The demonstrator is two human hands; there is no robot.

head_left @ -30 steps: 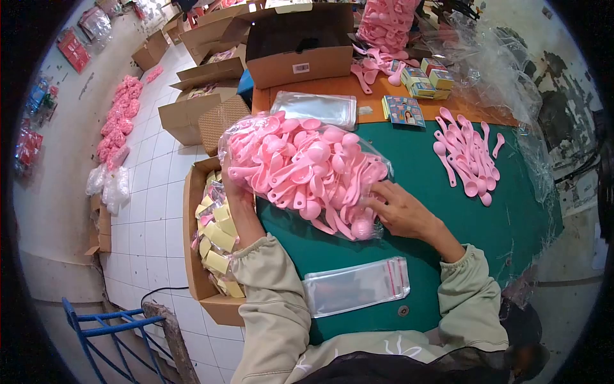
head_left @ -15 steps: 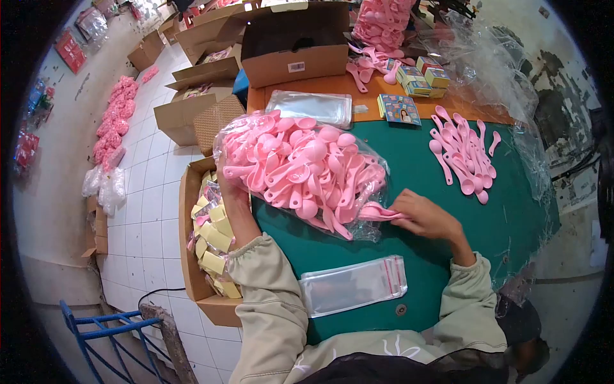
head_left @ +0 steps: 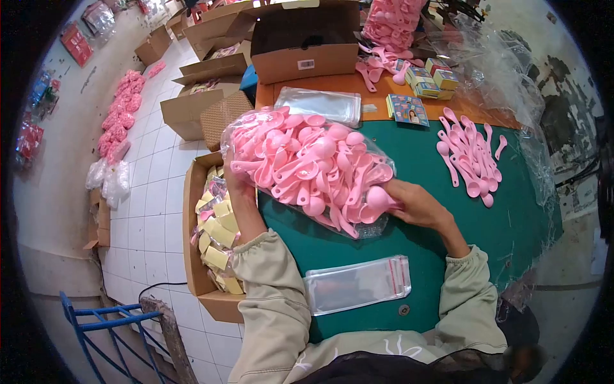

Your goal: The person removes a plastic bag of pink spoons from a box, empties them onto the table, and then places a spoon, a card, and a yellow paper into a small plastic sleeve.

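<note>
A clear plastic bag [head_left: 390, 168] full of pink spoons [head_left: 300, 163] is held tilted above the green table. My left hand [head_left: 238, 185] grips the bag's left end from the side and below; its fingers are hidden behind the spoons. At the bag's right end, my right hand [head_left: 419, 205] is closed on a pink spoon [head_left: 378, 198], its rounded bowl pointing left towards the bag. Whether more spoons are in that hand is hidden. Several loose pink spoons [head_left: 470, 153] lie in a pile to the right. Flat clear plastic sleeves [head_left: 358, 286] lie nearest my body.
A cardboard box [head_left: 192, 256] of packets with yellow cards stands left of the table. Behind are more clear sleeves [head_left: 320, 105], printed cards [head_left: 407, 110], small card stacks [head_left: 432, 80] and an open brown box [head_left: 307, 54]. Crumpled plastic wrap [head_left: 499, 70] hangs along the right edge.
My right hand has moved slightly left and up against the bag's end. The spoons in it have turned, so a rounded bowl now shows. The whole view has shifted a little.
</note>
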